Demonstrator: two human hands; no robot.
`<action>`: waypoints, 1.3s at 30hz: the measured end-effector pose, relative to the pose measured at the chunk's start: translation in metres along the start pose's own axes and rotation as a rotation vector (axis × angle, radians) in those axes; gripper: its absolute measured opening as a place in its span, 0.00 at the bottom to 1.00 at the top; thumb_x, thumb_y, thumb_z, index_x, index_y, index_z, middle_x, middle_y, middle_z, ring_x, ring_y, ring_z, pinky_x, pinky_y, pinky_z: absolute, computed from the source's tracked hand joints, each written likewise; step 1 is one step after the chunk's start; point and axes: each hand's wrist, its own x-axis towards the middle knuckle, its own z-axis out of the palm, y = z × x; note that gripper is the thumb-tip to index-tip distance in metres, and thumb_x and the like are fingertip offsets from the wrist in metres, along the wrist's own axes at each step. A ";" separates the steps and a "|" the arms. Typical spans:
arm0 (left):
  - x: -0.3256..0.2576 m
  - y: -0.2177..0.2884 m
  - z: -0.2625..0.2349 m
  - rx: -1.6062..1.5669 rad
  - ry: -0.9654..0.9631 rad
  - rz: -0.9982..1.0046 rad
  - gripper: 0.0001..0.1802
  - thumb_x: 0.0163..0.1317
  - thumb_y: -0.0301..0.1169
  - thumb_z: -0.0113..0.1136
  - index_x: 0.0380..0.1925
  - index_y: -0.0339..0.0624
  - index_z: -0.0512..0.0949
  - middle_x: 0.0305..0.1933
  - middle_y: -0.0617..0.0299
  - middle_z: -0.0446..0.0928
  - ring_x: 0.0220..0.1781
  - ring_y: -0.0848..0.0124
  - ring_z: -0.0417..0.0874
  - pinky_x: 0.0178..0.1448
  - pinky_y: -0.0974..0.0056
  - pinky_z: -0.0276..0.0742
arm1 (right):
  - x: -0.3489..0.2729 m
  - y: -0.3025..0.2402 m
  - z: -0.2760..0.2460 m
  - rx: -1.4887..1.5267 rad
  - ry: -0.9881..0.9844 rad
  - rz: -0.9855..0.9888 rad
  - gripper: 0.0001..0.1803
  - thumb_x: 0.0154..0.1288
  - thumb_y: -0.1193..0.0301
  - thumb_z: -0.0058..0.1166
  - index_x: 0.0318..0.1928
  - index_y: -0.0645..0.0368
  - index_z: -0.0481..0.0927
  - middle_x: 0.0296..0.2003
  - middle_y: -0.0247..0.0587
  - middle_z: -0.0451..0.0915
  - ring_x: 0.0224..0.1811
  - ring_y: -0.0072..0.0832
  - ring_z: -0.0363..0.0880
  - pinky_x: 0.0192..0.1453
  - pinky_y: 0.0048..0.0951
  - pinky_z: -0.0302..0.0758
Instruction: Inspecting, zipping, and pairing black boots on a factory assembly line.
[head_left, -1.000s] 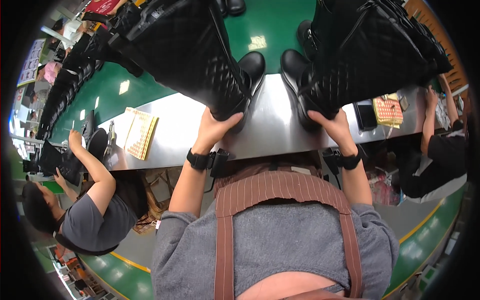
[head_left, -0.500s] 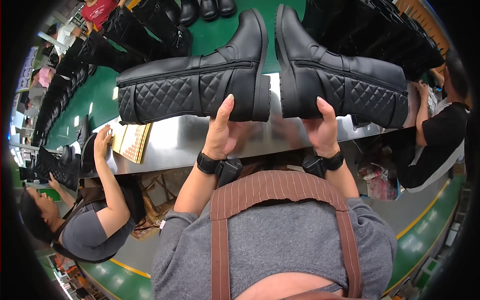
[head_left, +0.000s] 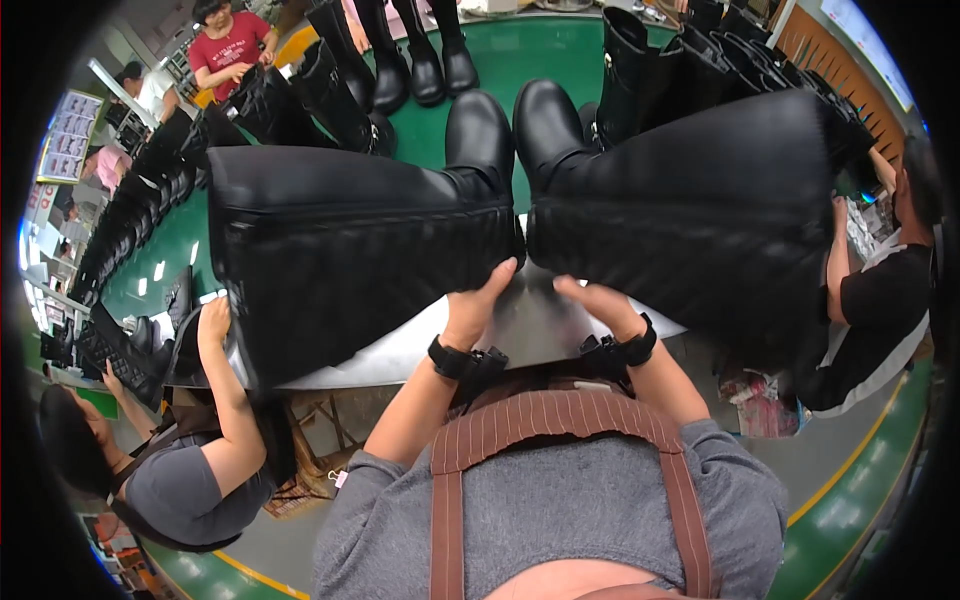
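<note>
Left hand (head_left: 478, 305) clamped on left boot (head_left: 350, 260), right hand (head_left: 600, 305) on right boot (head_left: 700, 210); tall, floppy-shafted, likely heavy; best gripped near stiff heel.

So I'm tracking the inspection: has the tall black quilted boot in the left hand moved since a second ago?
Yes. The tall black quilted boot has been lifted off the steel table and tipped sideways.

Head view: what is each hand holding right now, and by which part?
Left hand grips the left black tall boot near the heel; right hand grips the right black tall boot likewise.
</note>
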 end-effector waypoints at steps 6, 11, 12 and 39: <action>-0.012 0.024 -0.004 0.250 -0.004 0.301 0.20 0.66 0.33 0.58 0.57 0.38 0.71 0.52 0.62 0.75 0.51 0.71 0.77 0.57 0.66 0.73 | 0.036 0.010 -0.003 0.369 0.118 0.104 0.38 0.66 0.66 0.56 0.73 0.55 0.53 0.57 0.36 0.68 0.60 0.29 0.68 0.58 0.26 0.71; -0.010 0.044 -0.016 0.370 -0.092 0.525 0.25 0.69 0.37 0.53 0.63 0.41 0.64 0.56 0.60 0.72 0.54 0.69 0.74 0.59 0.65 0.73 | 0.060 0.044 -0.002 0.692 0.021 0.210 0.36 0.70 0.47 0.48 0.70 0.55 0.59 0.60 0.38 0.71 0.57 0.25 0.72 0.62 0.34 0.68; -0.007 0.046 -0.018 0.352 -0.107 0.529 0.26 0.70 0.38 0.52 0.64 0.41 0.63 0.57 0.59 0.71 0.55 0.69 0.74 0.59 0.64 0.73 | 0.062 0.049 -0.004 0.816 -0.102 0.328 0.37 0.70 0.45 0.44 0.70 0.55 0.59 0.60 0.39 0.71 0.57 0.28 0.73 0.62 0.35 0.68; -0.013 0.009 -0.070 -0.978 -0.046 -0.332 0.34 0.69 0.54 0.46 0.68 0.46 0.60 0.68 0.56 0.67 0.68 0.59 0.70 0.72 0.49 0.63 | 0.017 0.001 0.009 1.263 -0.090 0.610 0.30 0.75 0.52 0.40 0.66 0.61 0.64 0.64 0.51 0.68 0.67 0.42 0.67 0.71 0.46 0.64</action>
